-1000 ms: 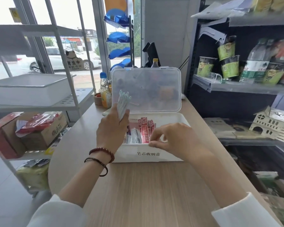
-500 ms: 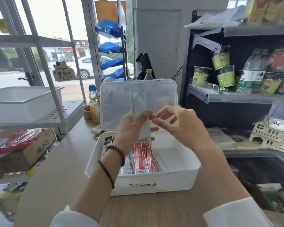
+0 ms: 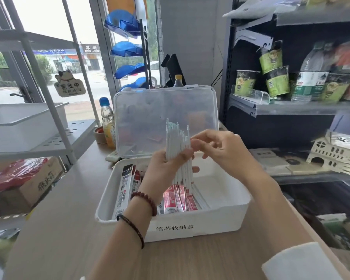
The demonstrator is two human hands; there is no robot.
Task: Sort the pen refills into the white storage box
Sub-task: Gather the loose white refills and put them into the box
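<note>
Gripping the pen refills (image 3: 177, 142) upright, tips up, left hand (image 3: 163, 171) hovers over white storage box (image 3: 222, 218); right hand (image 3: 220, 151) pinches one.

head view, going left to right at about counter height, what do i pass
cardboard box → yellow drink bottle → left hand gripping the pen refills → right hand → wooden model house

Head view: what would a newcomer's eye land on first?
The bundle of white pen refills stands out mid-frame, held upright in the left hand, with the right hand pinching its edge. Below them the white storage box sits on the counter, its clear lid raised and red packets inside.
</note>
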